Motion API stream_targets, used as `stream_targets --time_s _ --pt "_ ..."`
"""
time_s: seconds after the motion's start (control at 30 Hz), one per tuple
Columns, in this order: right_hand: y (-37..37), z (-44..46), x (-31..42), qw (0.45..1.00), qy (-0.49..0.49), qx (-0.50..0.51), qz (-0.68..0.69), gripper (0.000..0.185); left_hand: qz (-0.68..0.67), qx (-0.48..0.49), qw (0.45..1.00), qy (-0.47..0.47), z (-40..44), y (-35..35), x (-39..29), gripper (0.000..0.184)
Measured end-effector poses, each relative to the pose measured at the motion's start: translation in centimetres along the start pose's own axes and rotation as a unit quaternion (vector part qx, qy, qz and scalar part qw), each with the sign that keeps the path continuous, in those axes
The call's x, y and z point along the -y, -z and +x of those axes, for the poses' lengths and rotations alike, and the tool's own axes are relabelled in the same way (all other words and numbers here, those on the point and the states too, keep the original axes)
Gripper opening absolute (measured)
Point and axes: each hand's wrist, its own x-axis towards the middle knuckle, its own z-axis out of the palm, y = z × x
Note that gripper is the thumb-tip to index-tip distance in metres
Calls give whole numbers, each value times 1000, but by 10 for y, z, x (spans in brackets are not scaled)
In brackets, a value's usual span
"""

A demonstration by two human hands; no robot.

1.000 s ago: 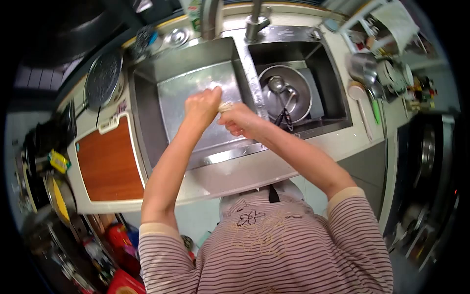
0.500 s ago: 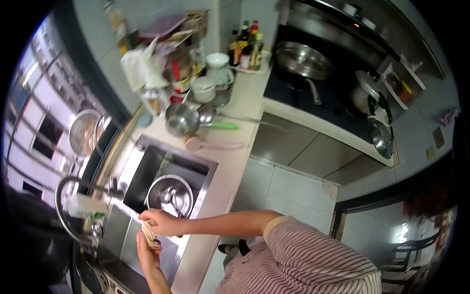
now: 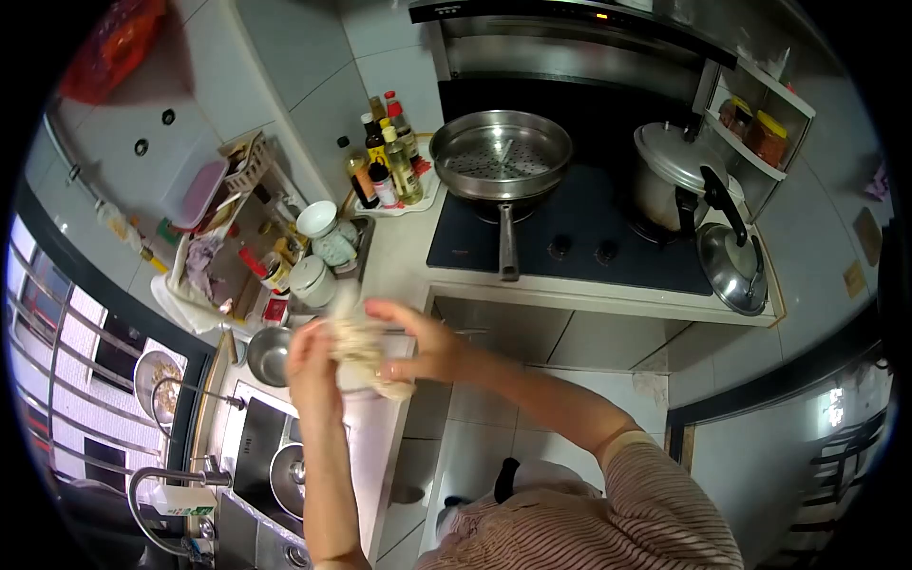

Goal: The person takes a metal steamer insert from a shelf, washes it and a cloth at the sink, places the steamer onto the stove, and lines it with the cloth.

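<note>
A cream-coloured cloth [image 3: 357, 344], crumpled and smeared by motion, is between my two hands above the counter edge. My left hand [image 3: 315, 366] grips its left side with bent fingers. At its right side, my right hand [image 3: 429, 344] curves around it, thumb below and fingers above. Beneath and beyond my left hand, a steel saucepan [image 3: 269, 356] stands on the counter, partly hidden by that hand. Lower down, a steel bowl [image 3: 285, 480] with a shiny utensil in it sits in the sink [image 3: 249, 446], part of it behind my left forearm.
A wide steel pan with a perforated insert [image 3: 502, 157] rests on the black hob [image 3: 579, 223], handle towards me. Right of it are a pressure cooker [image 3: 679, 166] and a lid [image 3: 731, 271]. Sauce bottles [image 3: 385, 157] fill the corner. A curved tap [image 3: 176, 475] overhangs the sink.
Both hands have moved with the cloth from over the sink, up and right to the counter edge. The twisted cloth now looks looser. My view has turned towards the hob.
</note>
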Motion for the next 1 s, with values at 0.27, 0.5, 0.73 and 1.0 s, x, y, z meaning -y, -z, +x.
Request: stream_targets --time_s 0.27,0.5,0.73,1.0 --pt "145 29 20 987 -69 -80 -124 15 123 55 991 -7 59 -150 1 11" --pt "236 91 31 981 -12 -91 -171 25 -55 94 990 -85 163 -207 23 8" --pt "290 185 8 927 -73 -259 260 20 13 317 939 -135 251 -258 36 10" --pt "328 216 -12 936 -149 -237 212 22 127 419 899 18 279 -309 67 36"
